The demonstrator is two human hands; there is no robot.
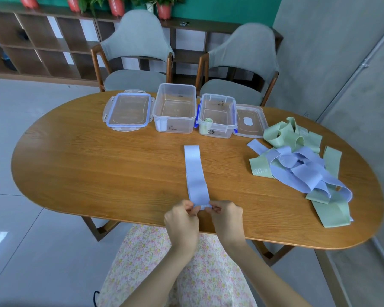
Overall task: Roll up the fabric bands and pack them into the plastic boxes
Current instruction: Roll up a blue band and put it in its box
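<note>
I see both hands, left hand and right hand, pinching the long lilac fabric band at its near end. Their fingers curl tightly on it, nearer me than the clear plastic boxes.

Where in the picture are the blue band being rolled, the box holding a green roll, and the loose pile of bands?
blue band (195,171): head view, middle of its flat stretch.
box with green roll (217,131): head view, near wall.
pile of bands (302,167): head view, blue strips at its centre.
</note>
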